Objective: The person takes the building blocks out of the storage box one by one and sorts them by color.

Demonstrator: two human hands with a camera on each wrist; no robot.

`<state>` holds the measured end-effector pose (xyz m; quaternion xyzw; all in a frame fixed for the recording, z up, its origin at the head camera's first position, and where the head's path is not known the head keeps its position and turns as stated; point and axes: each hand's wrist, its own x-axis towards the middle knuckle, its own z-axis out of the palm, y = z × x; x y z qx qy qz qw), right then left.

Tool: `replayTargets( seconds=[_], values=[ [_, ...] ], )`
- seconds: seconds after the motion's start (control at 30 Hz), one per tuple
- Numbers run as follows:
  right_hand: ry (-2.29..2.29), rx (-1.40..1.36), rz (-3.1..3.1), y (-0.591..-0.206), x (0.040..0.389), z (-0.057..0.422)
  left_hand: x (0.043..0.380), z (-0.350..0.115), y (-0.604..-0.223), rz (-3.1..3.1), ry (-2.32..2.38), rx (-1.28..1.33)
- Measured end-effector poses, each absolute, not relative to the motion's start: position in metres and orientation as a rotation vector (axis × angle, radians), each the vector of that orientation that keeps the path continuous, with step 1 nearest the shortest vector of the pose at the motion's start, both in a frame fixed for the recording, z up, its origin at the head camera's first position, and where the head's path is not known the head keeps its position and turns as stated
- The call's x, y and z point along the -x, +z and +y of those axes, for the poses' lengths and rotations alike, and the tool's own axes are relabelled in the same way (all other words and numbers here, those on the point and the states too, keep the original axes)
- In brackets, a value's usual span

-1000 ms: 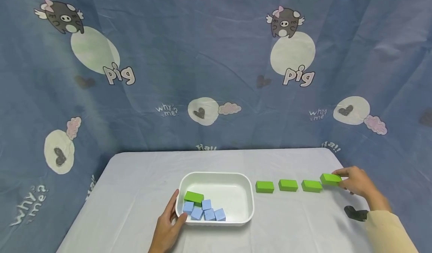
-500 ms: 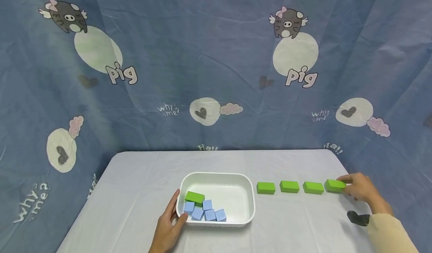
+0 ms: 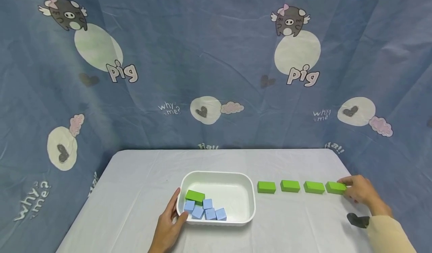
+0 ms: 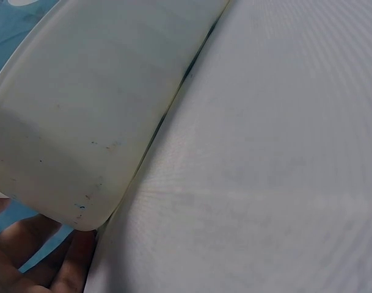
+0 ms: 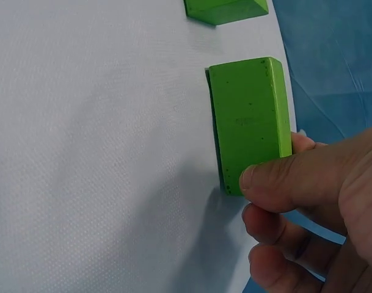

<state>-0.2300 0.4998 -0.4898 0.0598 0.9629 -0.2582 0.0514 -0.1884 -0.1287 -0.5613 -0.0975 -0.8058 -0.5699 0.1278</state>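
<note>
At the right end of a row of green blocks, my right hand (image 3: 362,193) pinches a rectangular green block (image 3: 335,187) by its right end. The right wrist view shows the thumb (image 5: 274,183) on the face of this block, which lies at the white cloth. My left hand (image 3: 167,223) grips the left side of a white plastic tray (image 3: 236,200), thumb at the near corner. In the left wrist view its fingers (image 4: 76,262) lie against the tray's outer wall (image 4: 94,104). Inside the tray are another green block (image 3: 195,195) and several blue cubes (image 3: 210,214).
Three more green blocks lie spaced between the tray and my right hand, among them one nearest the tray (image 3: 266,187) and one beside the held block (image 3: 314,187). A white cloth (image 3: 141,193) covers the table. Behind it hangs a blue printed curtain (image 3: 216,58).
My right hand has lowered the green block from above the row to its right end, near the cloth, and still holds it. My left hand has stayed on the tray.
</note>
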Motion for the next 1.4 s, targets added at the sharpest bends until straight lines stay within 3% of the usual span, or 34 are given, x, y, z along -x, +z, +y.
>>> replayTargets(
  seconds=[0.4,1.4],
  values=[
    [-0.826,-0.181,2.892,-0.478,0.233,0.492,0.189,-0.13,-0.561,-2.345,-1.665,0.293],
    [-0.88,0.174,3.104,-0.436,0.282,0.347,0.19,-0.132,-0.563,-2.324,-1.661,0.306]
  ],
)
